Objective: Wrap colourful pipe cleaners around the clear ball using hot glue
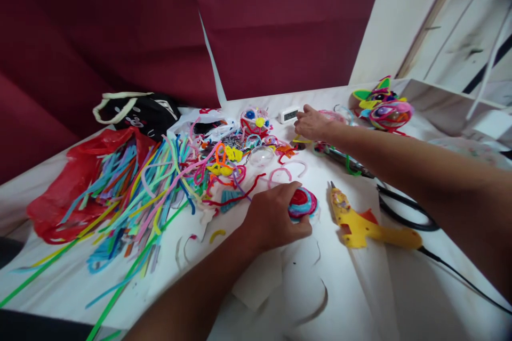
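Note:
My left hand (276, 218) is closed round the side of a small round piece (303, 203) wound in red and light blue pipe cleaners, resting on the white table. Further back, my right hand (314, 123) has its fingers bent together at the right end of a small white digital clock (288, 114) and covers part of it. A yellow hot glue gun (366, 226) lies to the right of the round piece, its nozzle pointing away from me. A clear dome (261, 156) sits beyond my left hand among loose pipe cleaners.
On the left, a red plastic bag (76, 186) spills many coloured pipe cleaners (160, 181). A black bag (138, 114) stands behind it. Pipe-cleaner figures stand at the back middle (256, 120) and back right (386, 109). A black cable (404, 216) loops under my right arm.

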### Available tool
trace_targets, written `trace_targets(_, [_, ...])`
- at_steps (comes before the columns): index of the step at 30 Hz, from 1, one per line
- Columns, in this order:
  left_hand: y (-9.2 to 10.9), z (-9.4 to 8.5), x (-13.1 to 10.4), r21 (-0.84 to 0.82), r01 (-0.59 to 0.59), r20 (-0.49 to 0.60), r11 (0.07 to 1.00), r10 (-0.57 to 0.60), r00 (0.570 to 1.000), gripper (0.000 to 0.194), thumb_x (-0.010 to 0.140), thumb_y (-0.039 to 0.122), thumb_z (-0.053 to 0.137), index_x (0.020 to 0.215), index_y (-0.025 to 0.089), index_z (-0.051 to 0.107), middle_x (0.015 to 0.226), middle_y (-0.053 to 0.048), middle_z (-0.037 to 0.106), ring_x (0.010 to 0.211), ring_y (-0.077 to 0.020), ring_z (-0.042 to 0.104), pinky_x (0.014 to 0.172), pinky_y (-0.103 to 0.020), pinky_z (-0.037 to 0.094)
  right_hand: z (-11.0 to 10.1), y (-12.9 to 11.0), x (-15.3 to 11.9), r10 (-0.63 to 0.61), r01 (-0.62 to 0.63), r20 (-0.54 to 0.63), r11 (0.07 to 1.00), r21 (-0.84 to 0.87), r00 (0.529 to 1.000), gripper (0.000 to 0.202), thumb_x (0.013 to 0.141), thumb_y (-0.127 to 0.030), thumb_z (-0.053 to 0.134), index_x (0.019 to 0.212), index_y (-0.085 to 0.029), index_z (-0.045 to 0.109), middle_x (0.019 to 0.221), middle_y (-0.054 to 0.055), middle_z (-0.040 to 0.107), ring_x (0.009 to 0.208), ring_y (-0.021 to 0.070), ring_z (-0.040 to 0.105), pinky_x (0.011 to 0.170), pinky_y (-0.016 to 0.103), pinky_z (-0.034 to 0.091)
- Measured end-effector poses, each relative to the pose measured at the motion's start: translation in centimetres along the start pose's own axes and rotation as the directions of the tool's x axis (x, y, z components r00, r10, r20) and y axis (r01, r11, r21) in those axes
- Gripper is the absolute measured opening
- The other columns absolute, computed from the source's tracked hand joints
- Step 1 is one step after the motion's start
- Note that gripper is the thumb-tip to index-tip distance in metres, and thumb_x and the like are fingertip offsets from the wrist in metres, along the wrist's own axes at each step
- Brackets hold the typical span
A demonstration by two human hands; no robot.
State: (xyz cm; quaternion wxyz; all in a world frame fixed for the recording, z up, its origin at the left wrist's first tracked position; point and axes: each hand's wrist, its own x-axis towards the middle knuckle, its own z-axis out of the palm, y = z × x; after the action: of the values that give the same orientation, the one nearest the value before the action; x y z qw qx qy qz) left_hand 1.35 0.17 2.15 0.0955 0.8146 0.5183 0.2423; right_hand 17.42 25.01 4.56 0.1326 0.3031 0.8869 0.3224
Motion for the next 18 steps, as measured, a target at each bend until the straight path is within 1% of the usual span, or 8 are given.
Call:
trace_targets(3, [-0.1, 0.2, -0.1, 0.024, -0.031, -0.003, 0.999, 0.031, 1.0, 0.057, 0.069, 0.03, 0.061, 0.124, 0.014, 0.059, 0.115, -0.013, 0.074, 0.1, -0.0302, 0.072, 0.088, -0.046, 0.061, -0.2, -0.2, -0.1, 0.01, -0.01, 0.002, 0.999, 0.038, 1.0, 0.036, 0.096, -0.035, 0.062, 0.127, -0.018, 0.059, 0.127, 0.009, 0.061, 0.107, 0.0236, 0.064, 0.089, 0.045, 0.056])
trace_targets(6, [0.0, 0.3, -0.2, 0.042, -0.062, -0.006, 0.997, 0.062, 0.998, 0.056, 0.069, 0.03, 0.061, 0.123, 0.013, 0.059, 0.114, -0.014, 0.073, 0.099, -0.0301, 0.072, 0.088, -0.045, 0.061, -0.3, 0.1, -0.3, 0.04, -0.041, 0.008, 0.996, 0.08, 0.999, 0.036, 0.096, -0.036, 0.062, 0.127, -0.018, 0.059, 0.127, 0.01, 0.061, 0.107, 0.0238, 0.064, 0.089, 0.046, 0.056])
trace_targets(10, [0.2, 0.4, -0.4, 0.065, -0.085, 0.023, 0.994, 0.084, 0.996, 0.058, 0.068, 0.03, 0.061, 0.123, 0.012, 0.058, 0.112, -0.015, 0.073, 0.099, -0.0306, 0.071, 0.088, -0.045, 0.061, -0.4, 1.7, -0.3, 0.103, -0.106, 0.027, 0.986, 0.13, 0.994, 0.035, 0.096, -0.035, 0.062, 0.126, -0.018, 0.059, 0.127, 0.009, 0.062, 0.107, 0.0238, 0.064, 0.09, 0.046, 0.055])
trace_targets(12, [0.2, 0.5, -0.4, 0.075, -0.101, 0.053, 0.992, 0.098, 0.994, 0.052, 0.068, 0.03, 0.062, 0.118, 0.013, 0.06, 0.11, -0.014, 0.073, 0.1, -0.0308, 0.07, 0.089, -0.045, 0.061, -0.4, 2.6, -0.1, 0.119, -0.126, 0.052, 0.98, 0.151, 0.991, 0.035, 0.096, -0.036, 0.062, 0.126, -0.018, 0.059, 0.127, 0.009, 0.062, 0.107, 0.0238, 0.064, 0.09, 0.046, 0.055])
trace_targets(15, [0.2, 0.5, -0.5, 0.09, -0.111, 0.057, 0.99, 0.107, 0.993, 0.047, 0.067, 0.03, 0.062, 0.112, 0.016, 0.06, 0.108, -0.013, 0.072, 0.1, -0.0308, 0.069, 0.091, -0.047, 0.061, -0.2, 3.6, 0.4, 0.102, -0.118, 0.095, 0.977, 0.178, 0.99, 0.035, 0.096, -0.036, 0.063, 0.125, -0.017, 0.06, 0.126, 0.009, 0.062, 0.108, 0.0238, 0.064, 0.091, 0.046, 0.055])
trace_targets(18, [0.3, 0.5, -0.5, 0.098, -0.114, 0.067, 0.989, 0.108, 0.992, 0.047, 0.067, 0.03, 0.062, 0.112, 0.015, 0.059, 0.107, -0.014, 0.071, 0.099, -0.0312, 0.069, 0.09, -0.048, 0.061, 0.2, 3.6, 0.8, 0.071, -0.092, 0.112, 0.976, 0.196, 0.991, 0.035, 0.095, -0.036, 0.063, 0.125, -0.017, 0.06, 0.126, 0.009, 0.062, 0.108, 0.0239, 0.064, 0.091, 0.046, 0.055])
